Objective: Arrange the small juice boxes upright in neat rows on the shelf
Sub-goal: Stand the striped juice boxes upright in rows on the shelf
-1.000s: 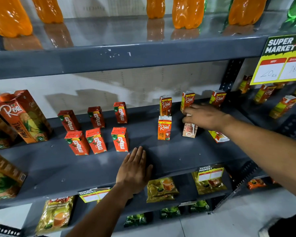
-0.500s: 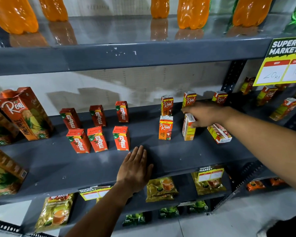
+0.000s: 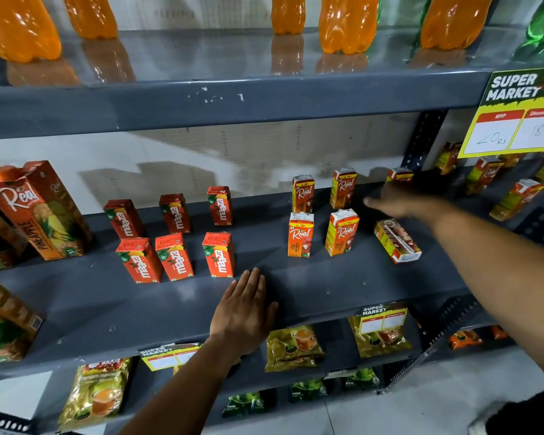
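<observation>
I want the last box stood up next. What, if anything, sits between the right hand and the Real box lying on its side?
Nothing visible. The right hand hovers just behind the fallen Real box, with only bare shelf between them.

My left hand [image 3: 244, 312] and right hand [image 3: 399, 202] are bare: no gloves, rings, watch or bands show on either. Both of my forearms are uncovered along all of their visible length, with no sleeve edge in view. The right hand is blurred, so its finer detail cannot be made out. At lower right, a dark garment [image 3: 522, 416] shows.
</observation>
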Demonstrator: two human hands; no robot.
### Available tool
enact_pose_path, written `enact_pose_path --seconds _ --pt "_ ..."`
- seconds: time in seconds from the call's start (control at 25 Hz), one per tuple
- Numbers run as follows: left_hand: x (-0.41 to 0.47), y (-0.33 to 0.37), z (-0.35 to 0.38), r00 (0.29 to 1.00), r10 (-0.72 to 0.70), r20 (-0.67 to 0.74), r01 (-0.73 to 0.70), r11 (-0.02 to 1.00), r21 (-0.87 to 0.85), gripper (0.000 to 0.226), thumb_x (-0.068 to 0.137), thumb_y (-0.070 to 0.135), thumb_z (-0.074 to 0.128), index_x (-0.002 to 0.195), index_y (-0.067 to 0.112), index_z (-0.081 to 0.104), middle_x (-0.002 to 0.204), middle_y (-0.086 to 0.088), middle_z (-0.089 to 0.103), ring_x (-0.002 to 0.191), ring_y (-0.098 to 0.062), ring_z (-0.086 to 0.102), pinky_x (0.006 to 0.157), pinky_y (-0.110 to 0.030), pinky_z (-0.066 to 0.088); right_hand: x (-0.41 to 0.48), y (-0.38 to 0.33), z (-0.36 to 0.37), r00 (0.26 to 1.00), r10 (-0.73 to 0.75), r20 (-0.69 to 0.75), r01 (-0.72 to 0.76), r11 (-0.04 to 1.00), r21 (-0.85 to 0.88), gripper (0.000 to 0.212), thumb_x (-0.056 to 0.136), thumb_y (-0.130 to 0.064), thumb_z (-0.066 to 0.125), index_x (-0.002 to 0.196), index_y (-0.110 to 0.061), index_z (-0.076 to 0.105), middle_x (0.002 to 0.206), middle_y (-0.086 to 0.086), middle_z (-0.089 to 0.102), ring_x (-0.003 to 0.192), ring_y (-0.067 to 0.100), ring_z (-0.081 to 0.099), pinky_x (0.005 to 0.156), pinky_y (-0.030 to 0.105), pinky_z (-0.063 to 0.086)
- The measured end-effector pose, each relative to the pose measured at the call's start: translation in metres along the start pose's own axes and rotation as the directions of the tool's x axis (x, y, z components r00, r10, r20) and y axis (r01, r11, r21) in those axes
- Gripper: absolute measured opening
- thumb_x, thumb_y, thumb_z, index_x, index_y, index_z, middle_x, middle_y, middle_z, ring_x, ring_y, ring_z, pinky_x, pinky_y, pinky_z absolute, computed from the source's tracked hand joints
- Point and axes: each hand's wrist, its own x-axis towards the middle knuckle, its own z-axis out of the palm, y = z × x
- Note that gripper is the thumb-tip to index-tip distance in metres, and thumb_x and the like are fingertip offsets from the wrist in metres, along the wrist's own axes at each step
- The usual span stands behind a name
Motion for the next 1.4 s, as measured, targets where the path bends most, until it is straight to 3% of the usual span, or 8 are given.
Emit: enact_pose_path --seconds 0.24,0.44,0.6,0.8,0.96,1.04,1.28,1.4 --pt "0.0 0.001 0.002 0.999 0.01 -0.044 -0.01 1.0 0.018 0.099 0.078 0.064 -0.02 0.148 0.005 0.018 0.158 -0.012 0.013 0.146 -0.024 0.007 0.114 -0.032 -0.002 -0.016 0.067 0.031 0.953 0.239 0.186 -0.252 0.967 0.048 0.065 0.067 -0.061 0.074 0.108 -0.012 0.062 0.108 0.012 0.066 0.092 0.027 0.063 0.08 0.036 0.053" --pt "-0.001 0.005 -0.004 0.999 -0.013 -0.03 0.014 0.999 0.03 0.088 0.082 0.061 -0.008 0.149 0.008 0.012 0.159 -0.009 0.006 0.146 -0.021 0.0 0.113 -0.029 -0.007 -0.017 0.063 0.055 0.965 0.24 0.105 -0.252 0.96 0.119 0.073 0.063 -0.053 0.081 0.118 -0.01 0.059 0.12 0.013 0.059 0.104 0.03 0.059 0.073 0.032 0.048" --pt "-0.001 0.005 -0.003 1.0 -0.02 -0.023 0.022 0.999 0.049 0.091 0.082 0.064 -0.011 0.15 0.008 0.01 0.16 -0.008 0.004 0.146 -0.02 -0.002 0.111 -0.028 -0.01 -0.014 0.063 0.045 0.968 0.235 0.085 -0.234 0.972 -0.029 0.056 0.061 -0.03 0.082 0.109 -0.006 0.063 0.106 0.015 0.063 0.09 0.03 0.062 0.065 0.031 0.054" --pt "-0.001 0.004 0.001 0.999 -0.015 -0.046 0.018 0.998 0.066 0.088 0.086 0.063 -0.01 0.148 0.006 0.02 0.158 -0.01 0.014 0.146 -0.023 0.008 0.112 -0.031 -0.004 0.002 0.074 0.011 0.953 -0.271 -0.132 0.165 0.835 -0.525 0.049 0.074 -0.018 0.07 0.122 -0.022 0.057 0.128 0.01 0.051 0.113 0.034 0.055 0.085 0.042 0.052" --pt "-0.002 0.005 0.0 0.999 -0.023 -0.032 0.025 0.997 0.073 0.087 0.086 0.062 -0.01 0.148 0.007 0.02 0.158 -0.009 0.014 0.146 -0.022 0.009 0.113 -0.032 -0.003 0.003 0.058 -0.012 0.834 -0.544 0.096 0.352 0.391 -0.851 0.044 0.089 -0.02 0.055 0.13 -0.032 0.046 0.143 0.004 0.038 0.13 0.028 0.038 0.093 0.039 0.043" --pt "-0.003 0.005 -0.001 0.999 -0.025 -0.039 0.028 0.997 0.075 0.09 0.085 0.062 -0.012 0.147 0.007 0.022 0.157 -0.01 0.017 0.145 -0.023 0.011 0.113 -0.033 -0.002 0.001 0.051 -0.013 0.797 -0.57 0.199 0.412 0.271 -0.87 0.045 0.09 -0.025 0.054 0.132 -0.035 0.042 0.149 0.003 0.034 0.134 0.028 0.035 0.101 0.041 0.039" --pt "-0.003 0.007 -0.003 0.999 -0.027 -0.025 0.028 0.998 0.05 0.097 0.077 0.065 -0.02 0.149 0.009 0.013 0.159 -0.007 0.008 0.146 -0.02 0.002 0.114 -0.03 -0.005 0.001 0.057 -0.013 0.719 -0.638 0.276 0.478 0.165 -0.863 0.061 0.088 -0.013 0.056 0.141 -0.03 0.033 0.152 0.003 0.032 0.134 0.027 0.037 0.102 0.04 0.039" --pt "-0.002 0.007 -0.003 0.999 -0.026 -0.024 0.028 0.998 0.058 0.097 0.077 0.064 -0.021 0.149 0.009 0.012 0.159 -0.007 0.006 0.146 -0.02 0.002 0.114 -0.03 -0.003 0.005 0.06 -0.025 0.701 -0.662 0.264 0.57 0.298 -0.766 0.061 0.084 -0.015 0.058 0.14 -0.027 0.04 0.145 0.0 0.045 0.124 0.025 0.048 0.097 0.035 0.042"
